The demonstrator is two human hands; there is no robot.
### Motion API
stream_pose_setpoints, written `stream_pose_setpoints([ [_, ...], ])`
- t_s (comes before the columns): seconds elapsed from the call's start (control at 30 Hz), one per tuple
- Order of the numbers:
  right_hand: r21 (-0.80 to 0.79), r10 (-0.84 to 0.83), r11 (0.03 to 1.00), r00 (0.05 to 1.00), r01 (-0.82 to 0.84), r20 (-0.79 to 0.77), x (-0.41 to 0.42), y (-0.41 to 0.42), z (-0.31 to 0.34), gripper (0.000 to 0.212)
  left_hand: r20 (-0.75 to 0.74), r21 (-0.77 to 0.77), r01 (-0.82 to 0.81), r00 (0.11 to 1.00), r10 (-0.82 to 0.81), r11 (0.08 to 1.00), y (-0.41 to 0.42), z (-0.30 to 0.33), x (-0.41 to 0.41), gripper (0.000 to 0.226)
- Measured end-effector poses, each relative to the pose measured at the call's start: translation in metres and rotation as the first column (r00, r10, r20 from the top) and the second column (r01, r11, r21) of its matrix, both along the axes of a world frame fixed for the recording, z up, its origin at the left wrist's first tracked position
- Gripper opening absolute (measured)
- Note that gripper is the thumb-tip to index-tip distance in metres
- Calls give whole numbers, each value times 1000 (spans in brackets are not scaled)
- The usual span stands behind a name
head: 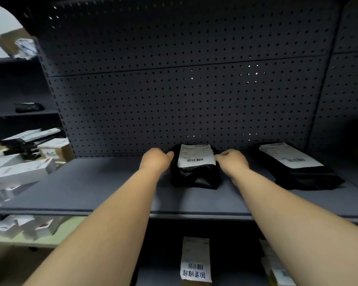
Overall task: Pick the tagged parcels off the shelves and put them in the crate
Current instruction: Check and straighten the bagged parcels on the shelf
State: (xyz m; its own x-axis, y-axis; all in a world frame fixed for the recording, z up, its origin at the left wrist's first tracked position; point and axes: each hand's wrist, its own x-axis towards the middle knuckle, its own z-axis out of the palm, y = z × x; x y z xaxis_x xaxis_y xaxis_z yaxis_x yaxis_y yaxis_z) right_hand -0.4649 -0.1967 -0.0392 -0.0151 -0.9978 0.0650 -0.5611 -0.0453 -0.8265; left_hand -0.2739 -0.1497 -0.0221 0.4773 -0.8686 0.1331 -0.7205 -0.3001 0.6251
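Head view: a black poly-bag parcel (194, 168) with a white barcode label (195, 155) is flanked by both hands on a grey shelf (91, 186), against the perforated back panel (174, 100). The left hand (156, 158) is pressed to the parcel's left edge with fingers curled in, and the right hand (233, 162) is set against the label's right edge, thumb and forefinger pinched toward it. Contact is apparent on both sides, but whether the bag is actually gripped cannot be told; it is seen resting flat on the shelf, not lifted.

Just beyond the right hand, apart from the flanked parcel, a second black parcel (298, 168) with its own label is seen lying on the same shelf. Below the forearms, on a lower shelf, a box bearing a tall white tag (195, 260) with a barcode and printed characters is visible. To the outside of the left arm, white cartons (19, 170) are piled loosely. No crate is shown.

The step in hand is judged to be the pick of the middle parcel. A soft bag is best taken by its body, not by the label, which could peel or tear; the fingers would be slid under both side edges so the sagging film is supported. The lift is best kept clear of the neighbouring parcel, and the label kept uppermost so it can be read at the crate.
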Motion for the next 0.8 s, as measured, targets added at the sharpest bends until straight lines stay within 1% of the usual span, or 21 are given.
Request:
stream_pose_setpoints([
  [0.07, 80, -29, 997, 987, 17, 160, 5, -9, -2, 21, -192, 13, 13, 981, -10, 1000, -16, -7, 4, 32],
  [0.13, 165, -69, 986, 943, 15, 326, 8, -16, -4, 17, -385, 19, 16, 923, -8, 1000, -31, -15, 6, 43],
  [0.2, 251, -102, 968, 880, -20, 463, 11, -20, -3, 16, -554, 14, 25, 832, -13, 1000, -42, -22, 7, 53],
  [0.27, 318, -123, 946, 838, -63, 532, 15, -22, 0, 20, -693, 20, 47, 720, -20, 999, -47, -25, 6, 54],
  [0.3, 344, -122, 935, 827, -90, 549, 17, -22, 1, 20, -732, 29, 54, 681, -16, 998, -49, -26, 5, 53],
  [0.43, 408, -103, 894, 798, -188, 593, 21, -26, 6, 20, -783, 34, 76, 622, -21, 997, -51, -27, 4, 51],
  [0.53, 422, -109, 885, 793, -198, 599, 21, -26, 7, 19, -817, 8, 63, 576, -29, 998, -46, -25, 2, 43],
  [0.6, 406, -113, 895, 788, -183, 605, 21, -23, 5, 17, -828, -13, 43, 560, -34, 999, -40, -24, 0, 40],
  [0.67, 366, -103, 915, 784, -167, 613, 20, -19, 4, 14, -817, -43, 8, 575, -40, 999, -34, -23, -2, 45],
  [0.73, 308, -86, 940, 770, -147, 632, 19, -14, 3, 11, -791, -88, -28, 610, -53, 996, -28, -22, -4, 51],
  [0.8, 236, -65, 965, 772, -112, 632, 17, -7, 4, 9, -762, -150, -34, 640, -94, 988, -20, -20, -7, 51],
])
